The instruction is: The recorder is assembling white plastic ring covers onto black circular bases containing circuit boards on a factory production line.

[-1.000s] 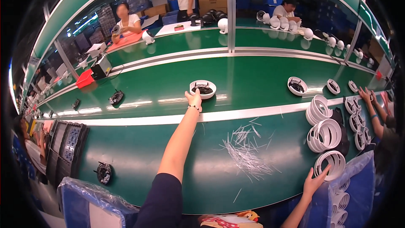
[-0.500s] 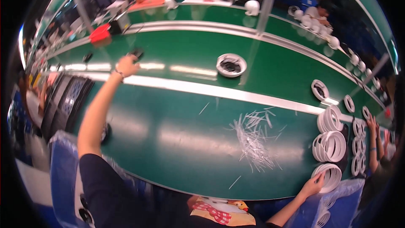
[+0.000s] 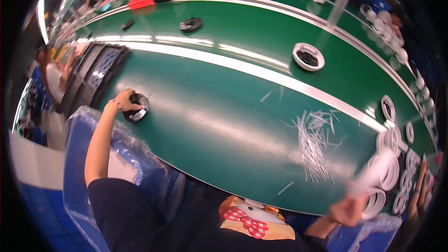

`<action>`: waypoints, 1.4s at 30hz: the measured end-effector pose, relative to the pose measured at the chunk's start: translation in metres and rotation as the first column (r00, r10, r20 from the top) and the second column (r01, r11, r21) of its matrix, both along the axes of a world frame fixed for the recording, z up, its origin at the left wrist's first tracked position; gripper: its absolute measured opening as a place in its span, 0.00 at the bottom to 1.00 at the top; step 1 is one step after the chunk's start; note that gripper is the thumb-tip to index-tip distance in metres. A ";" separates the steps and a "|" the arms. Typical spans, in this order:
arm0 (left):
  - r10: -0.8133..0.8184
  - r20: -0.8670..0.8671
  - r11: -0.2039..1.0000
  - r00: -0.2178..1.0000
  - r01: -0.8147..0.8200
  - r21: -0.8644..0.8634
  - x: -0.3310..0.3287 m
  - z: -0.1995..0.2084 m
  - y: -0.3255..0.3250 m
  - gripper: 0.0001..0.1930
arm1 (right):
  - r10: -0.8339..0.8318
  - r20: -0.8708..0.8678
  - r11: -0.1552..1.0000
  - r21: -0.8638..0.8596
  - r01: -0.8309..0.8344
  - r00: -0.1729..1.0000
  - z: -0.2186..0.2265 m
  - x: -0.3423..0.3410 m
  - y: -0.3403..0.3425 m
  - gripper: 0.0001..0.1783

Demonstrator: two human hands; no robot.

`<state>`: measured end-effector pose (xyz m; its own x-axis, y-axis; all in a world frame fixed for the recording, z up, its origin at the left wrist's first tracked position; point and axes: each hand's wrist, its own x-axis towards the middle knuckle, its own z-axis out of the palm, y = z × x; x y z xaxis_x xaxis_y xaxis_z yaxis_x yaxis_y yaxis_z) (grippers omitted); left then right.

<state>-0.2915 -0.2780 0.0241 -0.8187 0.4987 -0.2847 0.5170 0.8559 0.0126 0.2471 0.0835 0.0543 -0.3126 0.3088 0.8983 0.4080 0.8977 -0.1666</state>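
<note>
My left hand (image 3: pixel 124 100) is at the left of the green table (image 3: pixel 200 126), its fingers closed on a round black part (image 3: pixel 140 107) with a shiny centre. My right hand (image 3: pixel 349 209), blurred by motion, grips a white ring (image 3: pixel 369 175) tilted up in front of the ring stacks at the table's right end. One stack of white rings (image 3: pixel 374 203) stands beside that hand; more white rings (image 3: pixel 391 139) are stacked farther back. A heap of thin white strips (image 3: pixel 315 151) lies between my two hands.
Beyond a pale rail (image 3: pixel 233 63) runs a green belt with a white ring holding black parts (image 3: pixel 308 57) and another black part (image 3: pixel 191 24). Black trays (image 3: pixel 95 72) stand at left. A plastic-lined blue bin (image 3: pixel 79 158) is by my left arm. Another person's arm (image 3: pixel 420 184) reaches in at far right.
My left hand has come back from the belt, leaving a black part there, and is now on the one at the table's left. My right hand has lifted a white ring off the nearest stack.
</note>
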 end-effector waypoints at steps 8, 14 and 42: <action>-0.062 0.020 0.968 0.998 0.056 0.246 0.028 0.001 0.055 0.28 | 0.958 0.148 0.286 -0.558 -0.779 0.246 -0.051 -0.124 -0.048 0.04; -0.088 0.075 0.975 0.993 0.070 0.213 0.039 -0.001 0.055 0.26 | 0.620 0.766 0.572 -0.294 -0.766 0.169 -0.052 -0.133 -0.002 0.09; -0.499 -0.368 0.597 0.785 0.618 0.511 0.104 0.055 0.176 0.08 | 0.304 0.747 0.815 -0.526 0.244 0.591 -0.027 -0.146 -0.028 0.62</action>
<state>-0.1876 -0.1023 0.0794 -0.3242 0.8848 0.3347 0.9347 0.2452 0.2573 0.1006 0.0556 0.0275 -0.7998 0.5995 -0.0297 0.5886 0.7735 -0.2352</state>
